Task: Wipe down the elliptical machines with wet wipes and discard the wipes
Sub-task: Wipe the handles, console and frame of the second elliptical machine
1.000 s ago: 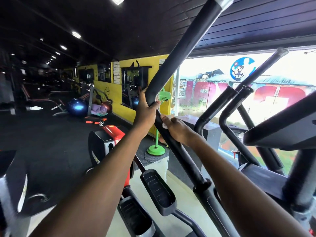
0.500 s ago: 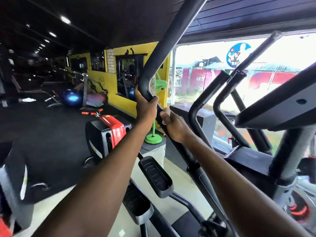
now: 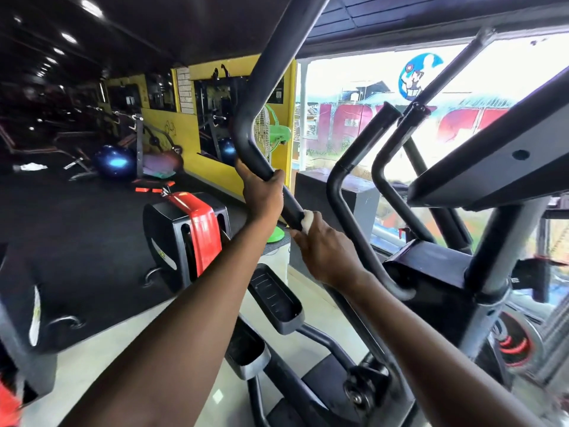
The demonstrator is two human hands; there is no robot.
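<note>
Left hand [image 3: 263,192] wrapped around black handlebar [image 3: 261,97]; right hand [image 3: 323,251] just below, pressing white wipe [image 3: 308,221] against same bar. Pedals [image 3: 275,298] beneath.

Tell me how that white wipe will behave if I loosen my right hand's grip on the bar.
The wipe looks soft and crumpled, so it probably flops. It seems light, likely dropping or clinging damply to the handlebar. The right hand squeezes it small, suggesting easy compression.

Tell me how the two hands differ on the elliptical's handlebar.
The left hand grips the handlebar bare and higher up; the right hand sits lower, holding a white wipe against the bar. Both have their fingers curled around the same black bar.
</note>
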